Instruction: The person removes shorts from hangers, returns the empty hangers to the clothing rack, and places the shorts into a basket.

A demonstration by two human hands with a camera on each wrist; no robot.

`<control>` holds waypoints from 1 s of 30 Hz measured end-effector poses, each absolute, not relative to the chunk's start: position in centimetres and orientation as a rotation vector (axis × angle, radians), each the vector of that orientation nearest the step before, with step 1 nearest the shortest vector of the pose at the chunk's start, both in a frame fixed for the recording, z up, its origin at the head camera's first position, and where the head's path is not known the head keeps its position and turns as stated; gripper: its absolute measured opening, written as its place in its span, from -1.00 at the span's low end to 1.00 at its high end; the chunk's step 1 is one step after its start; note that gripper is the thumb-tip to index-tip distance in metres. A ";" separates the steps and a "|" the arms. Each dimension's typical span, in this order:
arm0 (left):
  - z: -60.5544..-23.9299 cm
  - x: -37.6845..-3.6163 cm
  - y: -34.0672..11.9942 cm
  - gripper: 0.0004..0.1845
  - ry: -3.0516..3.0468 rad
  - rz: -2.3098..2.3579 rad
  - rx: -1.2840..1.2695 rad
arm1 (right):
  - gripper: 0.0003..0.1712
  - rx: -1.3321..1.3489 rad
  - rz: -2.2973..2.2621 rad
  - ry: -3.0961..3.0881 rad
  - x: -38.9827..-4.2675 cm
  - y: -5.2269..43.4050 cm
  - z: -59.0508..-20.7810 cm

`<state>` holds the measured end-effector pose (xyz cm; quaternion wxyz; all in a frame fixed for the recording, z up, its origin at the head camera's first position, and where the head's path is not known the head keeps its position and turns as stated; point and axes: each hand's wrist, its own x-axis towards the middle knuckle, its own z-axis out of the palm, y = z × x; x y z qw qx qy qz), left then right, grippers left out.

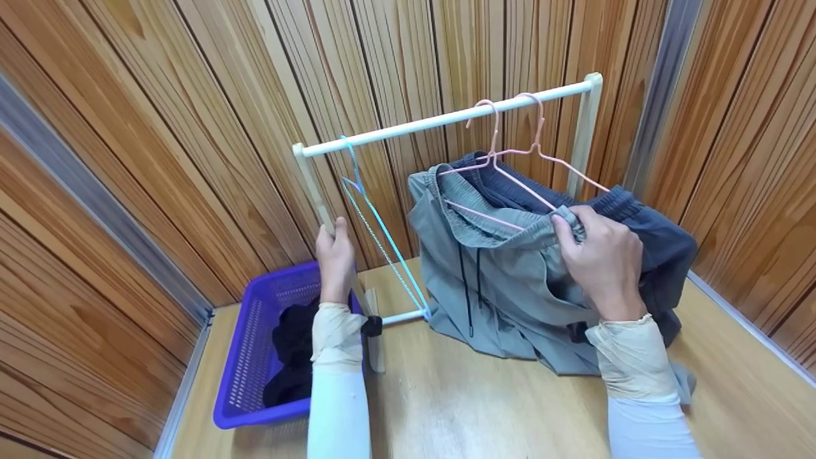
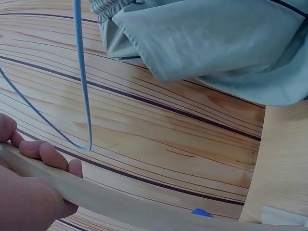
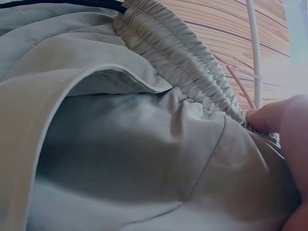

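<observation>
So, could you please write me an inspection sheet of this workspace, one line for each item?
Surface: wooden table, bare in front.
Job's things: grey shorts on a pink hanger; dark blue shorts on a second pink hanger; both hang from the white rail.
Clutter: empty blue hanger; purple basket holding dark clothes.
Hands: left hand grips the rack's wooden upright; right hand pinches the grey shorts' waistband.
Cables: nothing seen.
Surroundings: wood-panelled walls.
</observation>
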<state>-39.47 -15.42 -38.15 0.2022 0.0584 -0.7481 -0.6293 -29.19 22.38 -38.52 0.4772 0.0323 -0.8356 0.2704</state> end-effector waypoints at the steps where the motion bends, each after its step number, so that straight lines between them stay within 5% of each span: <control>1: -38.2 -39.5 -15.3 -0.64 -2.080 -1.759 0.160 | -0.68 0.081 0.662 -2.032 -29.2 22.4 -38.5; 30: -38.0 -39.2 -15.7 -0.61 -2.026 -1.752 0.158 | -0.69 0.145 0.749 -1.857 -28.2 22.8 -36.8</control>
